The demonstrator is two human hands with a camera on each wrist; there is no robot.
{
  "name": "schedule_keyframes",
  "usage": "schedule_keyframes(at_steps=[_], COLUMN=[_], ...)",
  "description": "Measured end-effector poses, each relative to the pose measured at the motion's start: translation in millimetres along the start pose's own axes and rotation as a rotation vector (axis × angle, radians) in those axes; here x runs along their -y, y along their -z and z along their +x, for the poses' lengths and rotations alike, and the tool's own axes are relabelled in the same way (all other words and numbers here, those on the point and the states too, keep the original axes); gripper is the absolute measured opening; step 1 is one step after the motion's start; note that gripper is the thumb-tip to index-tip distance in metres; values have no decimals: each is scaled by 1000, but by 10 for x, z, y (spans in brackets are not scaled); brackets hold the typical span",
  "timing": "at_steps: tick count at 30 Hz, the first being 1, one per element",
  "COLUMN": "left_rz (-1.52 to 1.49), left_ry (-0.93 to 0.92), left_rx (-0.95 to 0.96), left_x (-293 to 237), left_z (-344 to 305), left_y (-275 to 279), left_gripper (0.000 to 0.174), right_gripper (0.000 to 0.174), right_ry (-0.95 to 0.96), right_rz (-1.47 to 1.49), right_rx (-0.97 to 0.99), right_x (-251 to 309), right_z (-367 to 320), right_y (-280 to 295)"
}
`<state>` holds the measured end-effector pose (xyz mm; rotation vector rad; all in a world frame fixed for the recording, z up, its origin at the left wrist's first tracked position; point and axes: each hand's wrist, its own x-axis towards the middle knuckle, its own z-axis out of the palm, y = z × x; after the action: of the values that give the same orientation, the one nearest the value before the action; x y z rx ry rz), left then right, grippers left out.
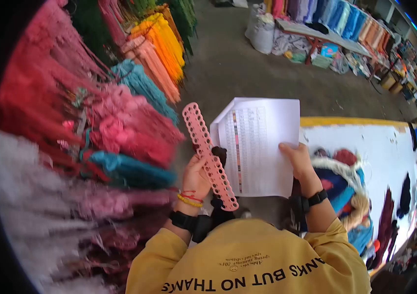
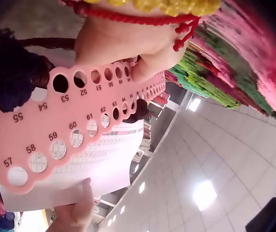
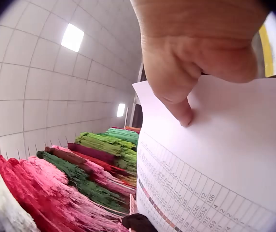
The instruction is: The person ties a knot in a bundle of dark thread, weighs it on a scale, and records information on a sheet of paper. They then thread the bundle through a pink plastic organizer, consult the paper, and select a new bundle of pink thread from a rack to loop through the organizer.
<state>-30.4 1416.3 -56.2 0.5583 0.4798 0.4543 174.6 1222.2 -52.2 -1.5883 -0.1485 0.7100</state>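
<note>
Head view: L hand (image 1: 196, 176), centre of frame, pinches a pink holed strip (image 1: 200, 128), fingers partly hidden; strip slants over the left edge of the printed paper (image 1: 267, 142), prob so both can be read side by side. R hand (image 1: 299, 159), right of centre, has the paper's right edge clamped w/ thumb on the printed face, prob to keep the sheet spread & facing the wearer. Yarn hanks (image 1: 130, 125) fill the left of frame; white table (image 1: 384, 139) at right

L wrist view: strip runs from lower left to upper centre, numbers beside its holes; thumb presses its face near the upper edge, prob to steady it. Dark yarn (image 2: 12, 72) at upper left, against the strip; can't tell if knotted on

R wrist view: hand at top, digit pressed on paper's blank margin, which leaves the table of figures, lower centre, uncovered; rest of the grip hidden
</note>
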Motion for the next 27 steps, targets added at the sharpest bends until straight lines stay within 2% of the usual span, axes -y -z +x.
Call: schedule_keyframes(at_steps=[6,8,10,15,17,19,22,27], left_rz=[-14,-25,-45,37,39,60,74,56], left_ry=[-39,-12,11,39,53,50,-35,-163], left_rx=[87,109,106,183,195,186,133,-16], left_x=[-432,-698,-922,-1443,-1574,-1599,-1714,-2178], left_z=[1722,2317,2841,4109,4652,5155,6054,7233], left_y=[-120,-325,-543,-1130,-1261,-1242,-1230,-1650], left_gripper=[15,15,16,15,16,16,19,19], right_gripper=[25,23,22,22,20,20,22,24], right_ry=[43,86,106,172,278,356,266,256], right_rz=[28,72,-11,-88,6,134,151,-157], right_rx=[34,16,-39,41,11,2,141,296], right_x=[542,813,1127,1861,2008,2026,2246,3029], right_z=[1499,2005,2471,3515,4033,4571,5645,7263], right_y=[-287,-398,-495,-517,-634,-741,-872,-1025])
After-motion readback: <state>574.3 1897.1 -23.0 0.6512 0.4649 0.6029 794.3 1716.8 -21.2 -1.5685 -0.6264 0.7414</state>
